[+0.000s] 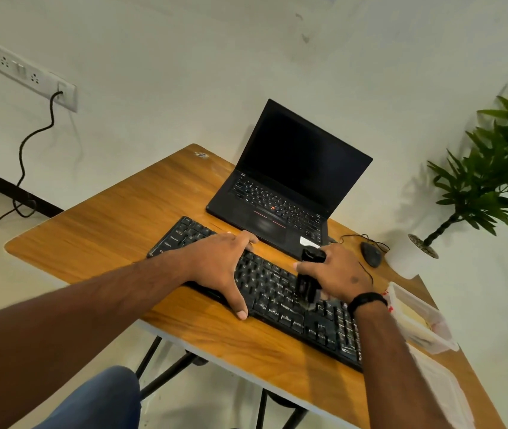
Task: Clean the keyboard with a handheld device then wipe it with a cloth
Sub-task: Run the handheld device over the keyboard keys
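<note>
While the left hand (220, 267) lies flat and spread across the left half of the keyboard (277, 297), thumb stretched toward the near edge, the right hand (337, 275) is wrapped around a small black handheld device (307, 281) and holds it upright with its lower end touching the keys right of the middle. The keyboard sits slantwise on the wooden desk (107, 236), just in front of an open laptop (290, 184) whose screen is dark. A mouse (371, 253) rests to the far right, and a clear plastic box (423, 317) stands at the right edge of the desk; no cloth can be made out for certain.

By my judgement the first step is in hand: going over the keys with the device, the left hand steadying the board. The next move likely calls for drawing the device along the rows toward the right end, with its tip kept against the keys and the left hand shifted off the keys it covers so they can be reached. Wiping with a cloth is not yet begun.
</note>
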Available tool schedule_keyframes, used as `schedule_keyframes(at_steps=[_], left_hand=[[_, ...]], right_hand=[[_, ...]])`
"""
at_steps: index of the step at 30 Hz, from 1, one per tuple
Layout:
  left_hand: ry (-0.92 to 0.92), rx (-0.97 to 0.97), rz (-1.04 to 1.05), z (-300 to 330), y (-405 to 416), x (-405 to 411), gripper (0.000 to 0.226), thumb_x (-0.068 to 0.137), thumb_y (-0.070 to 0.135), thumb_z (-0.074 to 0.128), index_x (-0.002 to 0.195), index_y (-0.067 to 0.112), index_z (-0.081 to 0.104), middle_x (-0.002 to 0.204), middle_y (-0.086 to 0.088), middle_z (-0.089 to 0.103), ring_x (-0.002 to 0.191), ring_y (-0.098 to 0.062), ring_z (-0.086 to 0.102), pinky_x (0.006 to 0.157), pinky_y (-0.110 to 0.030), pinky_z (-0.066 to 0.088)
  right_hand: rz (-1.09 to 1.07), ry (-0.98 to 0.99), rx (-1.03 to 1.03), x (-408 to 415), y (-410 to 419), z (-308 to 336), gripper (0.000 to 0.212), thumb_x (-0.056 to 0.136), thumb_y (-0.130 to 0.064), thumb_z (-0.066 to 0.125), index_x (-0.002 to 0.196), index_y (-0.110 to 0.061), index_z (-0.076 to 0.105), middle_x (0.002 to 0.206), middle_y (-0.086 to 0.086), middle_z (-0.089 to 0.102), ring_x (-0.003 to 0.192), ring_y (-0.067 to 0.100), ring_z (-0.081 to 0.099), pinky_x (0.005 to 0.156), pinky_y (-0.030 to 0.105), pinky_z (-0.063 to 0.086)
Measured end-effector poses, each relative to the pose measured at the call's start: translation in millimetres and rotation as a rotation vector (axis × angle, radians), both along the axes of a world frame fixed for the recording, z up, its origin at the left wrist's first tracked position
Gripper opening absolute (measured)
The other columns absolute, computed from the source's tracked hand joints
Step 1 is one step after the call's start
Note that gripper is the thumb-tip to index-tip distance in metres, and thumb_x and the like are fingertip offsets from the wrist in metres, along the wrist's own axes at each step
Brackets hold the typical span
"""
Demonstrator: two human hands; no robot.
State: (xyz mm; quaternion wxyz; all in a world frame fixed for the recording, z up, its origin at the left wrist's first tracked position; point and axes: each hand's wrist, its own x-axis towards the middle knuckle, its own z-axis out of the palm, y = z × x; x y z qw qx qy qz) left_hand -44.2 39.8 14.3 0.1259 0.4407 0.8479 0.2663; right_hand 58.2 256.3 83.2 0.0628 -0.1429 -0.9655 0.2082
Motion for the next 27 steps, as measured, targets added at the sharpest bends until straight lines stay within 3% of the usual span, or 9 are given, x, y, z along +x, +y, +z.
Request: schedule_keyframes(at_steps=[3, 6, 9, 13, 17, 20, 21, 24, 27], left_hand=[[0.003, -0.01, 0.0, 0.2, 0.0, -0.3, 0.143, 0.044, 0.066, 0.094, 0.156, 0.025, 0.015, 0.156, 0.005, 0.036, 0.143, -0.02, 0.033, 0.116, -0.039, 0.032], [0.011, -0.011, 0.001, 0.8, -0.4, 0.2, 0.142, 0.045, 0.066, 0.094, 0.156, 0.025, 0.015, 0.156, 0.005, 0.037, 0.142, -0.02, 0.033, 0.116, -0.039, 0.032], [0.014, -0.012, 0.004, 1.0, 0.5, 0.4, 0.141, 0.046, 0.066, 0.094, 0.156, 0.024, 0.015, 0.155, 0.004, 0.037, 0.141, -0.019, 0.034, 0.114, -0.037, 0.032], [0.011, -0.008, 0.003, 1.8, 0.1, 0.1, 0.139, 0.046, 0.064, 0.094, 0.155, 0.025, 0.016, 0.154, 0.005, 0.038, 0.14, -0.019, 0.035, 0.114, -0.037, 0.032], [0.025, -0.006, 0.004, -0.1, 0.4, -0.2, 0.139, 0.046, 0.065, 0.094, 0.155, 0.024, 0.017, 0.153, 0.004, 0.038, 0.14, -0.019, 0.036, 0.114, -0.036, 0.033], [0.023, 0.005, 0.006, -0.6, 0.2, -1.1, 0.139, 0.045, 0.066, 0.094, 0.155, 0.025, 0.018, 0.153, 0.006, 0.039, 0.14, -0.018, 0.035, 0.115, -0.036, 0.032], [0.022, 0.003, 0.006, -0.7, 0.3, -0.7, 0.139, 0.045, 0.066, 0.094, 0.154, 0.025, 0.018, 0.153, 0.006, 0.039, 0.14, -0.018, 0.035, 0.115, -0.036, 0.032], [0.031, 0.001, 0.002, -0.7, 0.5, 0.6, 0.139, 0.046, 0.066, 0.094, 0.155, 0.023, 0.018, 0.154, 0.004, 0.038, 0.141, -0.019, 0.035, 0.114, -0.036, 0.033], [0.019, 0.004, 0.001, 0.5, -0.1, 0.4, 0.139, 0.045, 0.065, 0.094, 0.155, 0.024, 0.019, 0.153, 0.006, 0.039, 0.14, -0.019, 0.036, 0.114, -0.036, 0.033]], right_hand=[[-0.031, 0.228, -0.026, -1.0, -6.7, 1.2, 0.022, 0.086, -0.04, 0.071, 0.08, -0.02, 0.063, 0.072, -0.006, 0.064, 0.065, 0.007, 0.061, 0.051, 0.012, 0.041], [-0.018, 0.381, -0.149, -3.2, -22.6, -20.4, 0.022, 0.085, -0.044, 0.071, 0.084, -0.023, 0.064, 0.075, -0.005, 0.066, 0.068, 0.011, 0.064, 0.055, 0.018, 0.049], [0.028, 0.311, -0.213, -8.6, -28.0, -37.0, 0.023, 0.085, -0.044, 0.071, 0.089, -0.023, 0.063, 0.079, -0.003, 0.068, 0.069, 0.012, 0.065, 0.057, 0.019, 0.051], [-0.095, 0.263, 0.165, -20.3, -24.8, -23.7, 0.022, 0.088, -0.045, 0.067, 0.085, -0.027, 0.054, 0.076, -0.011, 0.058, 0.072, 0.005, 0.057, 0.061, 0.017, 0.045], [0.131, 0.242, -0.031, -19.1, -33.9, -21.6, 0.02, 0.085, -0.04, 0.071, 0.088, -0.024, 0.06, 0.079, -0.011, 0.06, 0.073, 0.002, 0.057, 0.061, 0.012, 0.046], [0.026, 0.179, 0.308, -24.1, -29.6, -25.1, 0.029, 0.087, -0.044, 0.068, 0.101, -0.02, 0.062, 0.093, -0.006, 0.064, 0.086, 0.012, 0.062, 0.076, 0.025, 0.053], [0.005, 0.201, 0.321, -24.3, -28.8, -24.5, 0.029, 0.087, -0.045, 0.068, 0.102, -0.02, 0.062, 0.095, -0.006, 0.064, 0.087, 0.013, 0.061, 0.076, 0.026, 0.053], [0.105, 0.264, 0.028, -14.1, -31.3, -28.6, 0.024, 0.085, -0.044, 0.071, 0.087, -0.021, 0.063, 0.08, -0.009, 0.063, 0.073, 0.008, 0.059, 0.063, 0.016, 0.046], [0.047, 0.278, 0.041, -6.7, -27.4, -34.5, 0.025, 0.085, -0.046, 0.07, 0.086, -0.023, 0.061, 0.075, -0.01, 0.062, 0.07, 0.008, 0.059, 0.062, 0.021, 0.049]])
